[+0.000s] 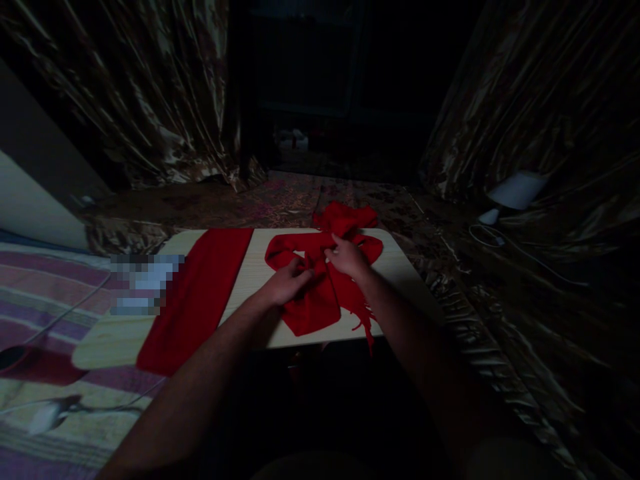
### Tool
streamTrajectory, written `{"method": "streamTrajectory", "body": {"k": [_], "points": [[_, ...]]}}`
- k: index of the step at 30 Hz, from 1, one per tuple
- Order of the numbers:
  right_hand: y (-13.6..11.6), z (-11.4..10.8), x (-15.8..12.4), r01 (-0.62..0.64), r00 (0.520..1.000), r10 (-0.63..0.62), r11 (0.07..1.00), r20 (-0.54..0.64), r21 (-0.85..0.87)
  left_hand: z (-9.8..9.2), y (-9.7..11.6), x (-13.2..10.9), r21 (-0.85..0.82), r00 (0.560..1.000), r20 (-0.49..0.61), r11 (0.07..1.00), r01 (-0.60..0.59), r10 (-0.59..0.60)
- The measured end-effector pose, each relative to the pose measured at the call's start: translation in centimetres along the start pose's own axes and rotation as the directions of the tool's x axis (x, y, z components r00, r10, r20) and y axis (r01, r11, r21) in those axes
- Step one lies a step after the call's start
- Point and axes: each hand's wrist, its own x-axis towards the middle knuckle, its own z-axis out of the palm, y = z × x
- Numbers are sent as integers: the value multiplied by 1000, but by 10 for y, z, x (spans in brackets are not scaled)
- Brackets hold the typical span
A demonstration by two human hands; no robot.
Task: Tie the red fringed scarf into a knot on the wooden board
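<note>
A red scarf (320, 307) with fringed ends lies looped and crossed on a pale wooden board (260, 257). My left hand (289, 283) is closed on the near left part of the scarf, its fingers bent into the folds. At the middle of the loops, my right hand (346, 257) pinches the cloth between thumb and fingers. Loops spread to both sides, and one fringed end hangs toward the board's near edge. Bunched fabric sits beyond the far edge. Dim light hides the exact way the folds cross.
On the board's left part lies a flat folded red cloth (200, 300), beside a blurred-out patch. A striped bedspread (30, 287) with a white plug and cables (47, 415) is at the left. To the right stands a small white lamp (517, 190) with its cord. Curtains (180, 100) hang behind.
</note>
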Motion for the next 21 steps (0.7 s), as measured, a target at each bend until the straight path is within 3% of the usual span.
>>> {"method": "streamTrajectory", "body": {"k": [2, 5, 9, 12, 14, 17, 19, 21], "points": [[-2, 3, -3, 38, 992, -18, 986, 124, -160, 1, -3, 0, 58, 999, -9, 998, -32, 32], [0, 6, -9, 69, 986, -29, 966, 164, -250, 1, -5, 0, 136, 994, 27, 984, -111, 108], [6, 2, -10, 157, 971, -106, 960, 215, -234, 1, -2, 0, 182, 984, 67, 967, -176, 166], [9, -6, -10, 178, 959, -130, 968, 252, -178, 2, 6, 3, 314, 991, 66, 940, -133, 118], [9, -12, -14, 157, 972, -124, 974, 199, -165, 3, 12, 8, 387, 995, 58, 917, -100, 84], [13, -26, -25, 30, 995, 2, 946, 100, -321, 6, 19, 20, 443, 996, 78, 894, -66, 35], [16, -36, -36, -68, 977, 153, 882, 147, -467, 10, 22, 29, 506, 995, 103, 860, -65, 14], [19, -45, -47, -71, 948, 225, 839, 224, -539, 15, 24, 36, 584, 993, 116, 809, -65, -3]]}}
